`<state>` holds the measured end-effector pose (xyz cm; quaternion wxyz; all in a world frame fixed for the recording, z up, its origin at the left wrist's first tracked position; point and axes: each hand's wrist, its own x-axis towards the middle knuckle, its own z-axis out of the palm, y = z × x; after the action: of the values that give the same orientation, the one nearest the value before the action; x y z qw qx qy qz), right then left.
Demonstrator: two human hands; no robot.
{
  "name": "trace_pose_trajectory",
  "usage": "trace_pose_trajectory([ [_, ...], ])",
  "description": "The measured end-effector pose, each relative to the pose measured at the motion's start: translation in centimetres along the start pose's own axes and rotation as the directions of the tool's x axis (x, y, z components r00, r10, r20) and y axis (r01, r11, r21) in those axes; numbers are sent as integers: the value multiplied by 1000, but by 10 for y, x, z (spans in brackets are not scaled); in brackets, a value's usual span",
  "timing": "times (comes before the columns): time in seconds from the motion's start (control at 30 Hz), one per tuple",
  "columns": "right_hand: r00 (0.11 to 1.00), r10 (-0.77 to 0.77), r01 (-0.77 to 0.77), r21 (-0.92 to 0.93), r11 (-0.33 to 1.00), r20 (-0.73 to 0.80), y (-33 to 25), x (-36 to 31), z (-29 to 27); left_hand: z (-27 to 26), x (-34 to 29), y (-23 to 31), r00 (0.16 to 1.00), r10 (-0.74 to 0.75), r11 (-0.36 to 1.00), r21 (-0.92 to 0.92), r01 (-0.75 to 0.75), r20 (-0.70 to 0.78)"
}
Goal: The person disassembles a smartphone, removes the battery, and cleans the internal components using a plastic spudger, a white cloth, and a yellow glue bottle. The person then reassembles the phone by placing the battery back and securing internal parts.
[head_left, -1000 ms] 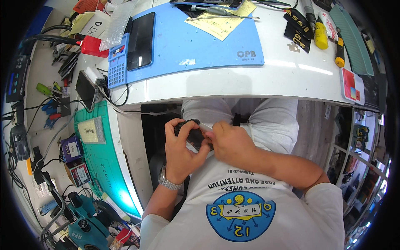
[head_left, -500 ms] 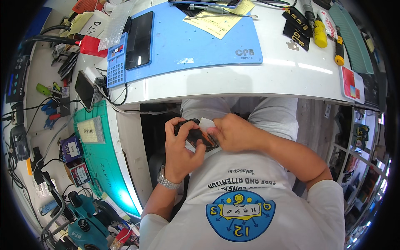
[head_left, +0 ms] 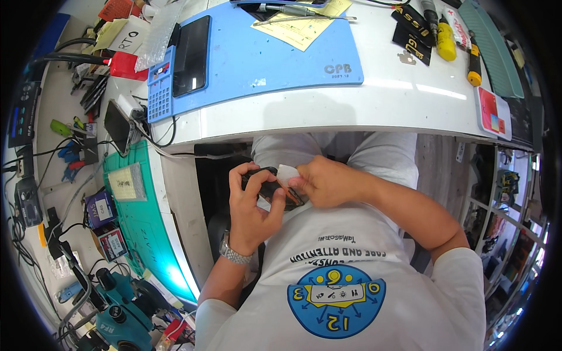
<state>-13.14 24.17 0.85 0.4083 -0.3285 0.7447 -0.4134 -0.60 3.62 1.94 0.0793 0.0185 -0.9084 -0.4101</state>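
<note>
Over my lap, below the desk's front edge, my left hand [head_left: 250, 206] is wrapped round a small dark phone [head_left: 268, 189], its thumb and fingers at opposite edges. An orange-brown strip shows along the phone's side nearer my right hand. My right hand [head_left: 331, 182] is closed in a pinch on a thin white piece [head_left: 286, 173], like folded tissue or cloth, pressed against the phone. My fingers cover much of the phone, and the right fingertips are partly hidden.
On the white desk [head_left: 246, 114] lies a blue work mat [head_left: 257, 58] bearing another dark phone [head_left: 192, 55] and a yellow paper [head_left: 298, 36]. A yellow bottle [head_left: 446, 44] stands at right. At left are a green mat [head_left: 143, 216] and a teal microscope [head_left: 117, 310].
Both hands keep their hold on the phone and the white piece, with only a slight shift of the fingers. The whole view has moved a little.
</note>
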Motion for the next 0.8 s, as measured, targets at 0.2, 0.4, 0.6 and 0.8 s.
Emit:
trace_pose_trajectory([
  [0.2,999,-10,6,101,995,43,14,3,3,1,5,4,998,62,997,47,-61,-19],
  [0.4,999,-20,10,250,968,39,27,5,10,-1,5,1,999,30,1000,-4,-30,12],
  [0.6,997,-4,8,48,999,-75,8,-5,12,-4,4,4,999,31,999,23,-32,40],
  [0.8,957,-67,-14,-274,962,-283,-11,-22,37,-5,7,3,999,-25,999,47,23,47],
])
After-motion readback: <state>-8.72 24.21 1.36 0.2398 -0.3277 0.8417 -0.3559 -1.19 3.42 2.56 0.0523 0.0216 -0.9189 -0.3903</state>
